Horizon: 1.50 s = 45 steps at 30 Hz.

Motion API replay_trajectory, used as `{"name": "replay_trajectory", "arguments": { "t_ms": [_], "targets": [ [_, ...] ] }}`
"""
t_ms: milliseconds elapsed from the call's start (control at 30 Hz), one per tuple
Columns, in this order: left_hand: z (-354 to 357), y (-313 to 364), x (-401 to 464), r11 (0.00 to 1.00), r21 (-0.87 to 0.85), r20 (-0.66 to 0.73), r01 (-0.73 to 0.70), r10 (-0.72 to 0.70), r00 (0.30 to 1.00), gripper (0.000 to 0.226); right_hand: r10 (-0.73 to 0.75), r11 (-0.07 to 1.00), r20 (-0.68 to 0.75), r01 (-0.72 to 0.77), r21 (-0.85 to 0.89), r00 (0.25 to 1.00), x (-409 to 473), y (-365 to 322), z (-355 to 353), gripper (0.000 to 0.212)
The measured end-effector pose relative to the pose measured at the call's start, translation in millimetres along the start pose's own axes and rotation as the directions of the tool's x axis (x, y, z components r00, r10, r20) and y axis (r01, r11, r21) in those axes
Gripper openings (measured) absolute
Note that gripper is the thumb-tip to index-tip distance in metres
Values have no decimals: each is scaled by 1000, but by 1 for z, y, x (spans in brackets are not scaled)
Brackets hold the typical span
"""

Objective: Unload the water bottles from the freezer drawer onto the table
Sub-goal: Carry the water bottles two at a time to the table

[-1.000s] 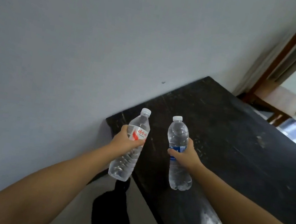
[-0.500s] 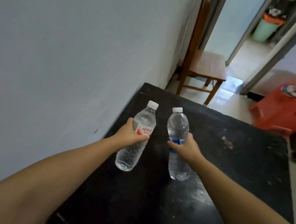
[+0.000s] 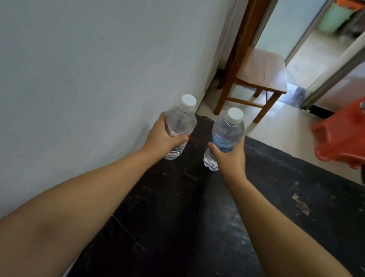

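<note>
**Above the far end of the desk, two bottles in hand**

Over the black desk (image 3: 259, 221), both forearms reach forward, each hand wrapped round a clear plastic water bottle. The left hand (image 3: 162, 139) has its grip clenched on the red-labelled bottle (image 3: 180, 123), fingers curled round the middle where the red-and-white label shows between them. This bottle is ribbed in its lower part, rounded at the shoulder, and topped with a white screw cap; it leans slightly toward the pale wall (image 3: 83, 52) on the left. The right hand (image 3: 229, 157) has its grip clenched on the blue-labelled bottle (image 3: 226, 134), thumb across the front and fingers round the back. Its plastic is smooth and domed at the shoulder, bluish where the label sits, with the same sort of white cap. The two bottles stand close beside each other, apart, caps up. Whether their bases touch the desk or hang just above it cannot be told.

The desk surface is dark, matte and worn, scuffed with pale scratches and a chipped patch toward its right side. Beyond its far edge stands a wooden chair (image 3: 260, 71) with a flat brown seat and straight legs, on a glossy light floor. To the right sits a red plastic stool (image 3: 352, 137) with moulded cut-outs in its side.
</note>
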<state>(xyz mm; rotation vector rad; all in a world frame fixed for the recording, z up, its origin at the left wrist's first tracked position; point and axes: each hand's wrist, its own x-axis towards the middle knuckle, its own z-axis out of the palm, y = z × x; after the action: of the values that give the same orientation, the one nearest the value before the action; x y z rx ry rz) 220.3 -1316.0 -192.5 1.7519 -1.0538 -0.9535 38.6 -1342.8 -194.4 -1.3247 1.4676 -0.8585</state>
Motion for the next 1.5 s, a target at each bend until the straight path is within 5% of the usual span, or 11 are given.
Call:
{"name": "replay_trajectory", "arguments": {
  "t_ms": [400, 567, 733, 967, 1267, 1500],
  "targets": [
    [8, -10, 3, 998, -56, -36, -19, 17, 999, 77, 45, 998, -41, -46, -45, 998, 6, 17, 2, 76],
    [8, -6, -5, 995, 55, -36, 78, -76, 996, 90, 209, 978, 54, -210, 6, 976, 4, 15, -9, 87],
    [8, -19, -44, 936, 282, 11, 210, -222, 975, 88, 427, 877, 123, -378, -296, 896, -22, 23, -45, 88],
    [0, -9, -128, 826, 546, 177, 142, -279, 944, 66, 362, 787, 235, -160, -596, 902, -88, 21, -68, 30],
    [-34, -23, -300, 598, 796, 58, 94, -229, 972, 42, 161, 584, 457, 289, -759, 875, -215, 9, -70, 28],
    [-39, -55, -471, 631, 703, -151, 326, -315, 937, 45, 143, 353, 699, 623, -698, 701, -344, 33, -63, 29]
  ]
}}
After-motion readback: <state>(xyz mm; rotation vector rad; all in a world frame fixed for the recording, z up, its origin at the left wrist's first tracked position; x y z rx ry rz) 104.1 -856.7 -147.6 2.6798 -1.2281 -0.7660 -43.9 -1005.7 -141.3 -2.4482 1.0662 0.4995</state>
